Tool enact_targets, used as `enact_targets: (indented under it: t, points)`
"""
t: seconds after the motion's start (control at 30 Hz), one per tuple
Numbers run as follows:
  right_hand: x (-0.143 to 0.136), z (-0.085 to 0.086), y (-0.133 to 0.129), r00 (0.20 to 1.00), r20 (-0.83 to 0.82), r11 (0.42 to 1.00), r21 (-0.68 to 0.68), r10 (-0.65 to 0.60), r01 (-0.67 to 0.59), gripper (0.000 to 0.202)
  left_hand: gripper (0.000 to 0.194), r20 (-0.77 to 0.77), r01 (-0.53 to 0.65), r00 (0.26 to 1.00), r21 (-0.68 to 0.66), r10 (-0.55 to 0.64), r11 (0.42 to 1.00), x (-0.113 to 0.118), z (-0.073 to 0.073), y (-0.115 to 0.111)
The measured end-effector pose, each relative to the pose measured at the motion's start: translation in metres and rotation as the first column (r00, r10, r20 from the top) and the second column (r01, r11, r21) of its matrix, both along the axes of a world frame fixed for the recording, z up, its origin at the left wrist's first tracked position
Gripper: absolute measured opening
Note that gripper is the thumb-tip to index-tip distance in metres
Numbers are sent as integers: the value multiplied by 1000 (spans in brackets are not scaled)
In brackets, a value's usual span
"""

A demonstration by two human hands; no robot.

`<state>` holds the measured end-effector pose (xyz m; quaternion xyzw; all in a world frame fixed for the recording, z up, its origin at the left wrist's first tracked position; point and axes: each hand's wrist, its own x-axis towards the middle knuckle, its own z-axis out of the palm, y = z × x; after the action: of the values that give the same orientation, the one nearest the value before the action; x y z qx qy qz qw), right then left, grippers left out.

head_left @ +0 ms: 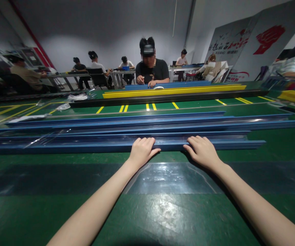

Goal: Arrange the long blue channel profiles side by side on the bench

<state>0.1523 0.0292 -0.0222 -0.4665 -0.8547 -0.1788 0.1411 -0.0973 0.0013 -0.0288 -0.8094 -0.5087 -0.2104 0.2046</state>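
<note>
A long blue plastic channel strip [80,148] lies across the green table, its near wall facing me. My left hand [142,149] grips that near wall, fingers curled over the top edge and thumb along the front. Further right on the same strip, my right hand [201,149] is closed over the edge in the same way, its thumb pointing inward. Clear film lies inside the strip's trough. Between my forearms a flat clear plastic sheet [170,177] stretches along the table, partly hidden beneath my arms.
More blue channel strips [273,124] lie just behind. Beyond them are a black strip [163,99] and a yellow strip [178,91]. Crumpled clear wrap [77,97] sits at the left. A person [154,70] works across the table; several others sit at tables behind.
</note>
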Motion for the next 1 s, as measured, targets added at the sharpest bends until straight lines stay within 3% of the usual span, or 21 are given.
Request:
enact_targets:
  t: [1.0]
  points:
    - [1, -1, 1, 1000, -16, 1000, 3, 9, -9, 33, 34, 1, 10, 1000, 13, -10, 1000, 1, -1, 0]
